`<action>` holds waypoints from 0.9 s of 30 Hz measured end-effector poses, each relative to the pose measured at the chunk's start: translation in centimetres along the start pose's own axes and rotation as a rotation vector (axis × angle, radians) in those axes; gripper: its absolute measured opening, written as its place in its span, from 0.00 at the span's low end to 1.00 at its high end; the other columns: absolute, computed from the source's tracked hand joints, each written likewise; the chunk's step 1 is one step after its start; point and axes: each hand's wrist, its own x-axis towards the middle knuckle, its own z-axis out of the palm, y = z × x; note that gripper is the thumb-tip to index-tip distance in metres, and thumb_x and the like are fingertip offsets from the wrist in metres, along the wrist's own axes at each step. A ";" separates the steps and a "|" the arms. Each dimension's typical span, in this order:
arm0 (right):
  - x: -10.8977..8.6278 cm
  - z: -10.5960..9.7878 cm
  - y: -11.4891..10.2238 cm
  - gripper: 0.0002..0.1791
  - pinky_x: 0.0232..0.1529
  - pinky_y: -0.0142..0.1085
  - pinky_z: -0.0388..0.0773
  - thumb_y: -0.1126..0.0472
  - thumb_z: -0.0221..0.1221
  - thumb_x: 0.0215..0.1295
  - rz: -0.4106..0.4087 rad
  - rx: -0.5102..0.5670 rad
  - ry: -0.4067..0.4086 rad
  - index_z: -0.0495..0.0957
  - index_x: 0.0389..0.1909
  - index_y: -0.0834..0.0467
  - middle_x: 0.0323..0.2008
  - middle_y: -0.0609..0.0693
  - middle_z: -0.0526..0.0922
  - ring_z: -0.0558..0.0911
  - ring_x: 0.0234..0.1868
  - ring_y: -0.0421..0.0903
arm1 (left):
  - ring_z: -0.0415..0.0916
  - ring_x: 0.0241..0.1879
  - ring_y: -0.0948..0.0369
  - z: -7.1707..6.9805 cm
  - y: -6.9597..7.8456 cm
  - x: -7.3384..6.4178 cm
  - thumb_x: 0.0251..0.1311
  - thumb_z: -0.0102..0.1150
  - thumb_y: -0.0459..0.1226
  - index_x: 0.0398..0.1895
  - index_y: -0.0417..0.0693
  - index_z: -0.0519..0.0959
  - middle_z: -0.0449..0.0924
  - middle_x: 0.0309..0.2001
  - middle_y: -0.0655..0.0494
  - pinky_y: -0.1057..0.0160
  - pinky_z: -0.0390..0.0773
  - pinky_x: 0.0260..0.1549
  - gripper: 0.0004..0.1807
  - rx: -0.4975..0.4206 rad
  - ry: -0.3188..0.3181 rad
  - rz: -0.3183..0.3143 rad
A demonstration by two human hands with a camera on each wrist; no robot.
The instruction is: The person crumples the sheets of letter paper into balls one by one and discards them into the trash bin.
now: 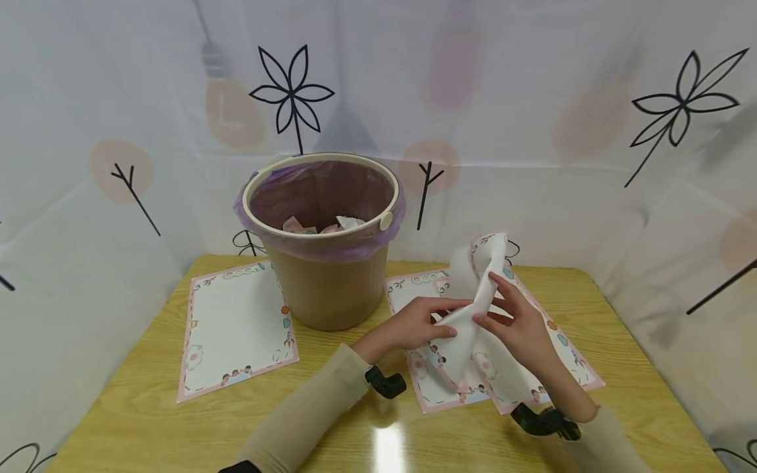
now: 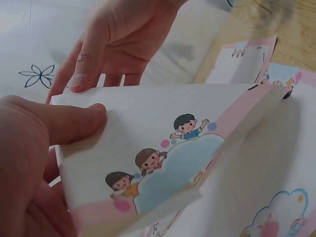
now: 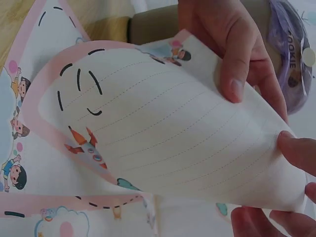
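Note:
A patterned sheet of writing paper (image 1: 466, 332) is lifted and bent over between both hands. Its pink border shows cartoon children and a rocket, with dotted lines across the white part. My left hand (image 1: 416, 323) pinches the left side of the fold, thumb on top and fingers behind. Opposite it, my right hand (image 1: 520, 328) holds the right side between thumb and fingers. In the right wrist view the paper (image 3: 182, 133) curves in a loose roll. Below the hands, two more bordered sheets lie on the table, one on the left (image 1: 408, 286) and one on the right (image 1: 564, 322).
Behind the left hand stands a beige bin (image 1: 325, 295) with a purple liner (image 1: 331, 248) folded over its rim. Crumpled paper (image 1: 350, 223) lies inside. Another bordered sheet (image 1: 236, 328) is flat on the wooden table (image 1: 148, 420), left of the bin. A patterned cloth (image 1: 367, 79) hangs behind.

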 end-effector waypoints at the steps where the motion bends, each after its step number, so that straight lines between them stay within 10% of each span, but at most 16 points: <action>1: 0.0 0.0 0.0 0.43 0.44 0.31 0.80 0.63 0.67 0.65 -0.003 0.009 0.002 0.56 0.77 0.52 0.67 0.65 0.68 0.79 0.56 0.64 | 0.77 0.42 0.66 -0.1 0.0 0.0 0.66 0.63 0.34 0.71 0.56 0.71 0.78 0.57 0.59 0.70 0.79 0.38 0.30 0.003 0.005 0.003; 10: 0.0 0.2 -0.5 0.43 0.40 0.28 0.80 0.63 0.68 0.63 -0.013 0.012 0.022 0.58 0.77 0.54 0.66 0.64 0.71 0.80 0.47 0.29 | 0.74 0.44 0.70 -0.7 0.2 0.2 0.64 0.65 0.35 0.65 0.56 0.77 0.81 0.48 0.60 0.74 0.74 0.39 0.26 0.268 0.137 0.123; 27: 0.0 0.6 -1.2 0.45 0.42 0.29 0.80 0.63 0.66 0.65 0.007 0.084 -0.021 0.53 0.78 0.56 0.60 0.64 0.77 0.80 0.50 0.31 | 0.68 0.54 0.60 -0.7 0.3 0.8 0.57 0.71 0.33 0.51 0.55 0.87 0.75 0.53 0.57 0.71 0.70 0.53 0.18 0.463 0.404 0.340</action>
